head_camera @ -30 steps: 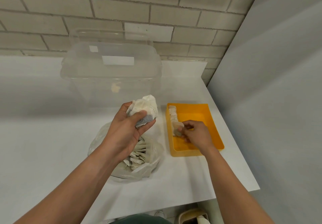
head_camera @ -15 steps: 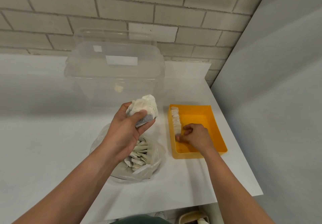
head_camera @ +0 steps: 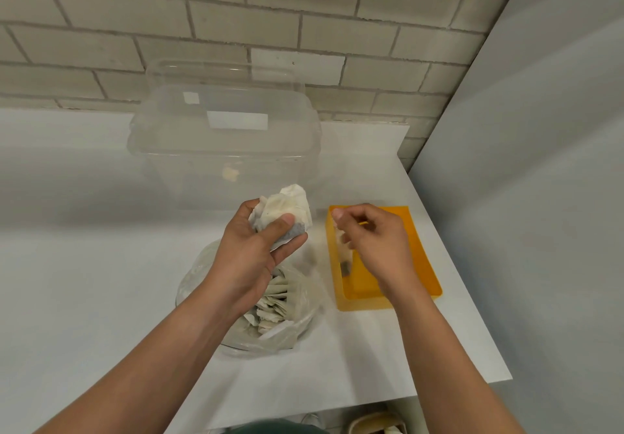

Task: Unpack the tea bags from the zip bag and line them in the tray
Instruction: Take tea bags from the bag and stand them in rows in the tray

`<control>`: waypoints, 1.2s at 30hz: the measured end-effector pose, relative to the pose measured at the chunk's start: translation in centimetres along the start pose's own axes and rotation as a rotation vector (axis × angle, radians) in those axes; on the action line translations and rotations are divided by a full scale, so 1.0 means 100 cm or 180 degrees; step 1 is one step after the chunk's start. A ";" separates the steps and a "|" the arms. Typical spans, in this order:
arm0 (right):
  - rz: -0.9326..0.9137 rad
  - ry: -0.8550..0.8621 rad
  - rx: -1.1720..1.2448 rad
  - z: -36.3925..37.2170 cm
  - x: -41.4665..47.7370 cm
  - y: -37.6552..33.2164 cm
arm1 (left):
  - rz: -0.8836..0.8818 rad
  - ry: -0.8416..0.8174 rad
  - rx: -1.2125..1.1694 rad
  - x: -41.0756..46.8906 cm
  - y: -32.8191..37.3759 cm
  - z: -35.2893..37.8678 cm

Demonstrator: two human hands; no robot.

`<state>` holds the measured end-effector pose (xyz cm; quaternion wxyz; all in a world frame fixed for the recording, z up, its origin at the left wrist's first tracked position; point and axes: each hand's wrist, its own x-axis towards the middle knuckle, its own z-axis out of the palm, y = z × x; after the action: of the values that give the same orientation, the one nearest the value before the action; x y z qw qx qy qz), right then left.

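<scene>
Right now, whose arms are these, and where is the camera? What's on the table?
They are a person's two bare arms, no machine. The camera sits on that person's head, looking down. The left hand grips a bunch of white paper tea bags. Under it, on the white table, lies a clear plastic zip bag with more. The right hand hovers over a rectangular orange plastic tray with a row of tea bags inside; its fingers are curled, but blur hides whether they pinch anything. Behind stands a big clear plastic box.

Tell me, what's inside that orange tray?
A row of tea bags along the orange tray's left wall; the right hand covers part of the row and the floor.
</scene>
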<state>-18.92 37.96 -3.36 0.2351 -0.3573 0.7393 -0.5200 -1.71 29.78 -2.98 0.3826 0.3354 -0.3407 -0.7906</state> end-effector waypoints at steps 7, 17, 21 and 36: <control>0.0056 -0.0423 0.0353 0.025 -0.017 -0.025 | 0.0080 -0.0122 -0.0185 -0.001 -0.002 0.004; -0.0228 -0.0255 0.0095 0.015 -0.010 -0.029 | -0.0486 -0.0084 -0.0190 -0.005 0.002 -0.005; -0.0630 -0.0306 -0.0077 0.012 -0.005 -0.040 | -0.0491 -0.0209 -0.0026 -0.007 0.001 -0.002; -0.0664 -0.0719 -0.0386 0.005 -0.009 -0.041 | -0.0105 -0.0423 0.0031 -0.007 0.008 0.004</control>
<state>-16.85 37.51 0.31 0.2395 -0.5019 0.6971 -0.4526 -1.45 30.10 -1.93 0.3445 0.2896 -0.3635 -0.8157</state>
